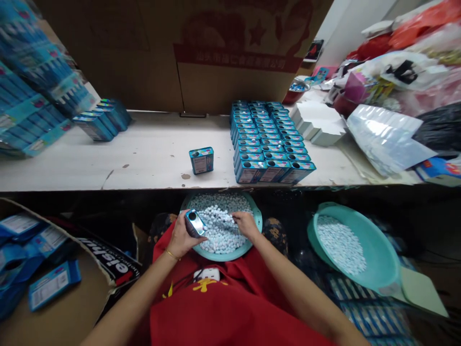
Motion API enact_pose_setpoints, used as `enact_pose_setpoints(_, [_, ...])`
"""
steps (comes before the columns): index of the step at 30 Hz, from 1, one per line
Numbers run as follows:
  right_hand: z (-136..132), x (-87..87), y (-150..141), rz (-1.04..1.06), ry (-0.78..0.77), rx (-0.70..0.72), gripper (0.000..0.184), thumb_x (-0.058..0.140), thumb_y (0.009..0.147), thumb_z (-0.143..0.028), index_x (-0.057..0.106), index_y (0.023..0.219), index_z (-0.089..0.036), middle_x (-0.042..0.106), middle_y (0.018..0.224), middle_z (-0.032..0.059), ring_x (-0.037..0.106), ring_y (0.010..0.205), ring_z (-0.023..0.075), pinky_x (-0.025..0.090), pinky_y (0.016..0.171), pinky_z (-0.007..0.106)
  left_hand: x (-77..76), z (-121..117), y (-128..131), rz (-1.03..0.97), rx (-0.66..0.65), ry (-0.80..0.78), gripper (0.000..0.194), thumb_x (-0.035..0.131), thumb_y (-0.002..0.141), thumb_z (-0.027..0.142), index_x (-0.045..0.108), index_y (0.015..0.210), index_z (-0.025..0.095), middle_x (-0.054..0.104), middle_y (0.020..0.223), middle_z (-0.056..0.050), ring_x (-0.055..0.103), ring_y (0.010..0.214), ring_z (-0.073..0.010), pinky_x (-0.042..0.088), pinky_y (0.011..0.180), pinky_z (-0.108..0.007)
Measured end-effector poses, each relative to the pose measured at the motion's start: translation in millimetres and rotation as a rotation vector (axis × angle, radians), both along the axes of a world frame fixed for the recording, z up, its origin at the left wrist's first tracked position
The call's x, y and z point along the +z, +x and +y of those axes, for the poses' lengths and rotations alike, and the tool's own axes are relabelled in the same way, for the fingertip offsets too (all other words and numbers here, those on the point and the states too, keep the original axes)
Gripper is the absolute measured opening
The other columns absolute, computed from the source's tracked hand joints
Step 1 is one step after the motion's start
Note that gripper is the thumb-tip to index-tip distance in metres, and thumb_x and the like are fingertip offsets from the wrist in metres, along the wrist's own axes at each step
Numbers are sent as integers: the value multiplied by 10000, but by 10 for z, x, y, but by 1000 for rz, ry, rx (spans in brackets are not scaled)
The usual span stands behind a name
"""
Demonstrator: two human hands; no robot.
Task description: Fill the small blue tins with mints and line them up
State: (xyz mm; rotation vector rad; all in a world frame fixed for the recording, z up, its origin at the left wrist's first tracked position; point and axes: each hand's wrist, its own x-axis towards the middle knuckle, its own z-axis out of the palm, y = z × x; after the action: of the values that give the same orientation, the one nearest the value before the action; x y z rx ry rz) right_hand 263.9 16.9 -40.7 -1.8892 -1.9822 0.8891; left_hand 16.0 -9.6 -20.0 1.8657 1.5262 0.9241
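My left hand (181, 239) grips a small blue tin (195, 223), tilted over the left side of a turquoise basin (258, 216) that rests at my lap. Small white and pale blue round pellets (223, 242) fill the basin, and one pellet lies on the tin near its lower right corner. Over the basin's right part, my right hand (246, 225) has its fingers closed beside a raised heap of pellets (216, 214). What those fingers hold is hidden. On the table edge ahead stands a single blue tin (201, 160).
Rows of upright blue tins (266, 139) stand on the white table (154, 154). More tins (103, 120) and tall stacks (32, 96) are at left, with a cardboard box (234, 86) behind. Below right sits another turquoise basin (382, 250); an open carton (82, 307) holds blue packets.
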Motion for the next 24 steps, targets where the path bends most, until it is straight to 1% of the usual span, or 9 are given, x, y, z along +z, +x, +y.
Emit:
enact_pose_setpoints(3, [58, 382, 104, 53, 53, 43, 297, 414, 764, -210, 634, 960, -247, 652, 927, 10, 565, 857, 146, 400, 716, 215, -11, 27, 29, 25, -10, 46, 875, 711, 459, 409, 259, 1180, 204, 401, 1132, -85, 415, 1067, -256, 332, 917, -433])
enact_pose_setpoints(5, [96, 693, 99, 4, 49, 110, 305, 400, 774, -224, 623, 977, -264, 648, 943, 2, 556, 886, 145, 395, 724, 212, -21, 57, 75, 48, -21, 83, 875, 707, 458, 417, 268, 1182, 198, 406, 1137, -90, 418, 1064, -258, 331, 920, -439])
enact_pose_setpoints(8, [140, 1113, 5, -178, -7, 225, 312, 392, 776, -209, 619, 979, -276, 639, 968, 7, 540, 934, 141, 380, 738, 197, -34, 96, 152, 99, -38, 131, 903, 713, 436, 426, 282, 1188, 172, 417, 1142, -107, 417, 1063, -267, 339, 918, -434])
enact_pose_setpoints(11, [152, 1382, -170, -406, -36, 315, 310, 400, 759, -169, 627, 946, -268, 633, 974, 34, 535, 947, 151, 374, 751, 212, -50, 101, 203, 149, -34, 148, 924, 716, 426, 436, 288, 1195, 155, 422, 1143, -120, 414, 1063, -276, 347, 908, -435])
enact_pose_setpoints(15, [116, 1565, -495, -583, 50, 390, 301, 386, 738, -111, 628, 903, -179, 635, 904, 105, 573, 855, 184, 399, 703, 258, -64, 67, 239, 189, -31, 150, 935, 721, 424, 438, 284, 1202, 157, 416, 1155, -130, 397, 1085, -294, 333, 911, -454])
enact_pose_setpoints(17, [89, 1641, -639, -596, 89, 429, 287, 373, 744, -110, 624, 879, -143, 633, 864, 124, 585, 804, 195, 409, 670, 266, -64, 56, 254, 195, -54, 157, 935, 722, 431, 430, 274, 1208, 166, 406, 1172, -131, 381, 1105, -301, 320, 922, -459])
enact_pose_setpoints(19, [65, 1709, -695, -591, 133, 460, 279, 358, 760, -125, 618, 858, -136, 627, 843, 125, 585, 786, 200, 414, 651, 271, -63, 59, 257, 190, -62, 168, 929, 719, 442, 429, 268, 1211, 169, 399, 1180, -131, 373, 1115, -301, 313, 931, -457])
enact_pose_setpoints(22, [27, 1703, -520, -622, 150, 433, 277, 340, 775, -126, 603, 858, -156, 613, 865, 115, 577, 802, 184, 409, 651, 258, -67, 82, 217, 158, -20, 170, 927, 716, 441, 441, 271, 1202, 157, 407, 1165, -129, 394, 1093, -291, 321, 929, -446])
enact_pose_setpoints(24, [-13, 1561, -256, -673, 90, 376, 287, 338, 777, -115, 592, 890, -187, 603, 897, 98, 574, 815, 172, 406, 652, 245, -72, 94, 158, 126, 9, 162, 920, 716, 435, 446, 279, 1190, 154, 415, 1150, -123, 414, 1071, -281, 339, 916, -434])
